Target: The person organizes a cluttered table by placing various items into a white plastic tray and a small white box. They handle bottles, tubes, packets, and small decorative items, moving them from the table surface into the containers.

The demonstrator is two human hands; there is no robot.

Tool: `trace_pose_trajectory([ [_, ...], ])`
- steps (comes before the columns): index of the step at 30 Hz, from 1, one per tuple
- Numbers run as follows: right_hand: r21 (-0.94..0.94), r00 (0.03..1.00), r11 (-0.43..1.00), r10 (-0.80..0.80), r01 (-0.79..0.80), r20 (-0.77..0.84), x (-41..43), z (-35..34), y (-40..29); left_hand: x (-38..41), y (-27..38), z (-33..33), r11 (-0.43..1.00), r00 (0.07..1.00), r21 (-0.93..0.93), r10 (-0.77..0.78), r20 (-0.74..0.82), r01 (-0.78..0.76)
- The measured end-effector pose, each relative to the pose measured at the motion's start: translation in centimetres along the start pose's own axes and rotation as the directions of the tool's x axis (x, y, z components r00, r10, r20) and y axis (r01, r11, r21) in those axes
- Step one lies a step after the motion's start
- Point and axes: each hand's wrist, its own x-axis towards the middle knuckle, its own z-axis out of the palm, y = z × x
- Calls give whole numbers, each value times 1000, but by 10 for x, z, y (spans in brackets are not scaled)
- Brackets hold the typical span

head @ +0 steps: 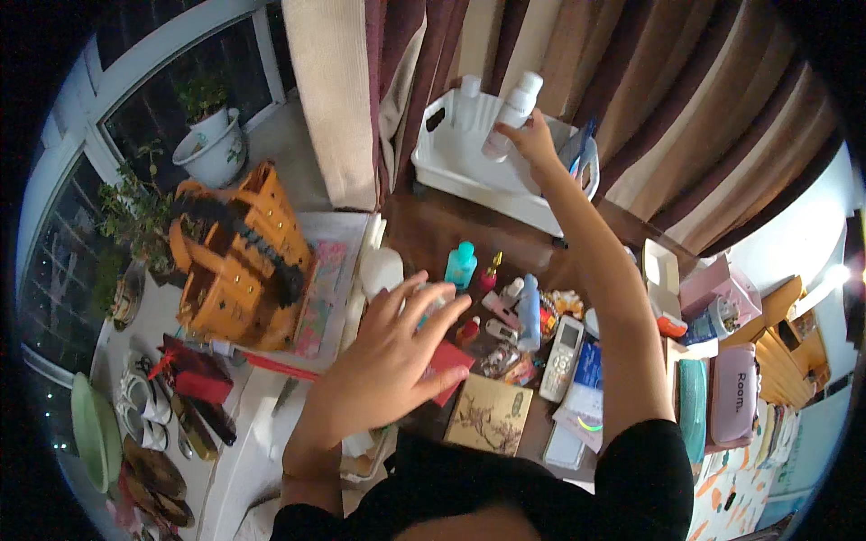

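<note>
My right hand point(531, 138) grips a white bottle with a pale pink lower part point(517, 108), tilted slightly, over the white plastic basket point(473, 179). Whether the bottle's base touches the basket floor, I cannot tell. A clear bottle with a whitish cap point(467, 101) stands at the basket's left end. Over the near left of the dark table point(419, 223) hovers my left hand point(385, 365), fingers spread and holding nothing. It partly covers a red flat item point(450, 365) and a clear-and-teal object. A teal bottle point(461, 266) and a small pink bottle with a gold top point(490, 274) stand beyond it.
A white remote control point(562, 358), a blue tube point(529, 311) and a gold box with a blossom print point(488, 414) crowd the table. An orange wooden organizer point(237, 270) stands left, potted plants behind it. Curtains point(609, 81) hang close behind the basket.
</note>
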Motion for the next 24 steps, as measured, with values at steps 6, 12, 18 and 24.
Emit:
trace_pose_trajectory([
  [6,-354,979,935,-60,-12,-194,109,29,102,24,-14,-3,999,994,-6,-53,101,53],
  [12,-400,939,911,-218,99,-266,150,74,142,26,-28,-5,991,988,-105,-69,141,84],
  [18,-301,922,929,-295,216,-251,162,80,153,29,-33,-8,953,968,-212,-180,172,215],
  [24,-253,945,961,-177,107,-274,154,66,136,16,-35,-14,940,978,-283,-155,140,190],
])
